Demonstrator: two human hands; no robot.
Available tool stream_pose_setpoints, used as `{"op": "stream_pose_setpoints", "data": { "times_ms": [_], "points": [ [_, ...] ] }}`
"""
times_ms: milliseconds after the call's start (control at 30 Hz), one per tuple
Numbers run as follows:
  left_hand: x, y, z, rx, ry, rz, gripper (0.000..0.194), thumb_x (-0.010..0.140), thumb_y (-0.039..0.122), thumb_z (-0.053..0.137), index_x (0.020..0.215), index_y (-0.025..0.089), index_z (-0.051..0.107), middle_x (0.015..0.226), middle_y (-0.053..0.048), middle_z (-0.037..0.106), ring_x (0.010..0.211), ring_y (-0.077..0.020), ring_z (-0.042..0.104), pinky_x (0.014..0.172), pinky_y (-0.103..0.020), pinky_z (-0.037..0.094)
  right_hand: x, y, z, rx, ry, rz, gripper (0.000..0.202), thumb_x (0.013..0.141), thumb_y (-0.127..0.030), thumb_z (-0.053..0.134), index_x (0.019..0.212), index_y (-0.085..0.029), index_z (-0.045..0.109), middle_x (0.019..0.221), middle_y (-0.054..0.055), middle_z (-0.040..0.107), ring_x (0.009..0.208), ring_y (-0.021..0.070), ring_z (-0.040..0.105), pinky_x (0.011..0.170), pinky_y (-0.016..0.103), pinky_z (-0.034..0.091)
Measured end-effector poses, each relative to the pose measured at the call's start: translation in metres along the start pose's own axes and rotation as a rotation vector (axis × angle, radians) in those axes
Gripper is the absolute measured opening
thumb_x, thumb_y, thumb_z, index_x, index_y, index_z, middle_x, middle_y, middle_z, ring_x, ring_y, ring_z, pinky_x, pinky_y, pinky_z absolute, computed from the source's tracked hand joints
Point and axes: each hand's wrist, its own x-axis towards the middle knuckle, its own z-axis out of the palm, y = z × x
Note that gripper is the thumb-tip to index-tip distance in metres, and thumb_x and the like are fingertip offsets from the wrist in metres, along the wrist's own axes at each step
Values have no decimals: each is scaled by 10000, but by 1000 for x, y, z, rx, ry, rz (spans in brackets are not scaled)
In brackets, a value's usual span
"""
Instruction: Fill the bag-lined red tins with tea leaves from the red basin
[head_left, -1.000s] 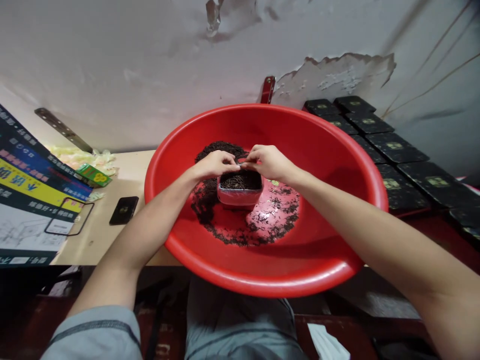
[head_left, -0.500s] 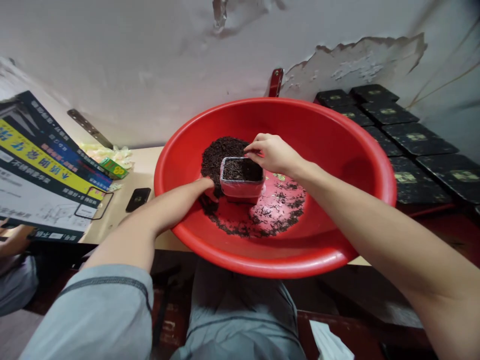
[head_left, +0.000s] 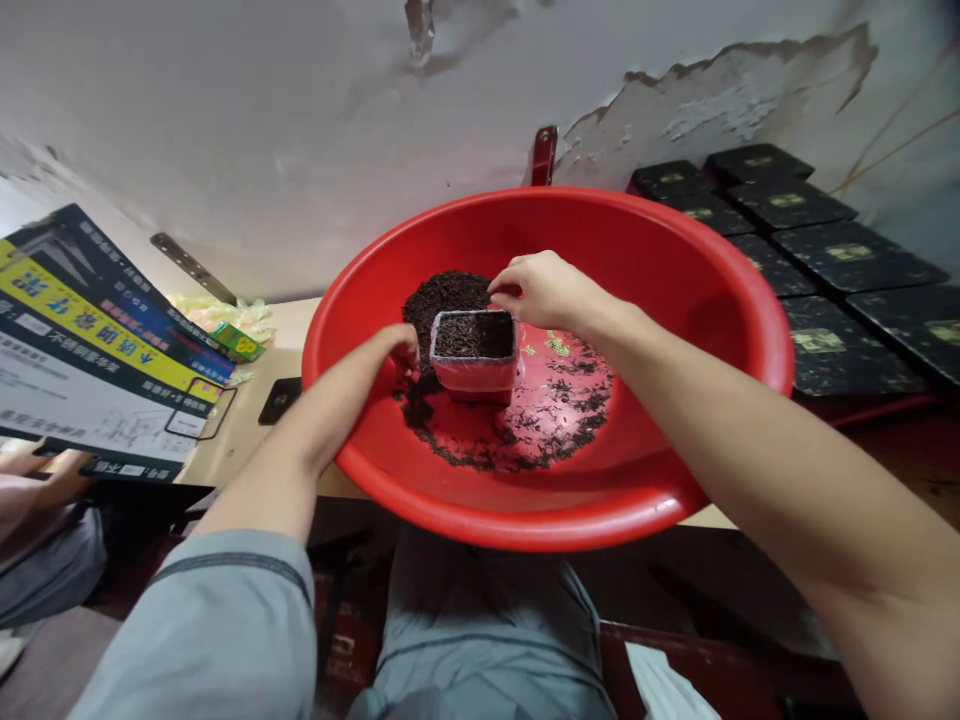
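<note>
Inside a big red plastic basin (head_left: 675,260) stands a small reddish rectangular container (head_left: 474,375) with a clear plastic liner at its rim, filled with dark loose tea leaves (head_left: 469,333). A mound of the same leaves (head_left: 450,290) lies behind and left of it. My left hand (head_left: 405,350) is at the mound's left edge, its fingers curled downward with dark bits at the fingertips. Above the container's back right corner is my right hand (head_left: 534,285), its fingers pinched together; anything between them is too small to make out.
Several black boxes (head_left: 847,255) are stacked at the right. At the left are a printed cardboard sheet (head_left: 97,360), a phone (head_left: 279,400) and a small green packet (head_left: 238,342) on the table (head_left: 225,460). Another person's hand (head_left: 67,475) shows at the far left.
My left hand has come up and left out of the leaves, its fingers curled. The container sits slightly further left, and my right hand remains close to its corner.
</note>
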Motion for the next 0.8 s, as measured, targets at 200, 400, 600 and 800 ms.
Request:
{"op": "stream_pose_setpoints", "data": {
  "times_ms": [200,400,600,800],
  "points": [
    [-25,41,-44,-215,133,345,89,781,146,781,859,120,748,721,-38,724,676,-154,686,725,-301,552,5,27,0,-18,-148,360,79,820,-235,749,832,-175,798,708,91,717,764,251,697,758,374,572],
    [-30,77,-15,-9,226,571,105,723,153,795,828,150,795,757,-21,734,792,-179,679,829,-304,501,0,35,7,118,-479,650,96,813,-255,779,800,-172,734,738,91,729,715,241,730,630,359,609],
    [-15,54,-25,-8,189,566,261,759,316,809,974,169,806,1028,-58,752,907,-193,661,840,-275,490,-15,40,20,555,-696,813,670,717,-104,804,1343,-128,568,1005,153,770,851,267,762,712,406,648],
    [6,12,-10,-261,20,-80,653,1059,543,207,1048,98,685,881,-175,742,729,-237,675,691,-376,540,-19,32,36,856,-772,825,595,761,-7,697,1322,-147,558,963,114,785,871,233,768,821,427,643]
  ]
}}
